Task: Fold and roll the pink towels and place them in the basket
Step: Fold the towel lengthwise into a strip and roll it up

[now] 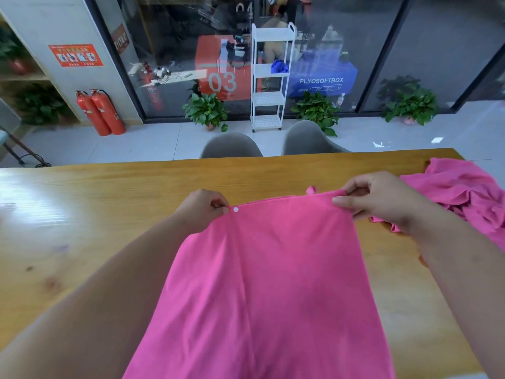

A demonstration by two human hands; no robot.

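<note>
Both sets of fingers are pinched on the far edge of a smooth bright pink towel [262, 283]: left hand [203, 209] by the white snap, right hand [382, 199] at the other corner. It hangs over the wooden table [82, 228], with a crumpled pink towel pile [461, 192] to the right.

Left hand [202, 212], right hand [382, 201] — pinching towel [273, 283]
</note>
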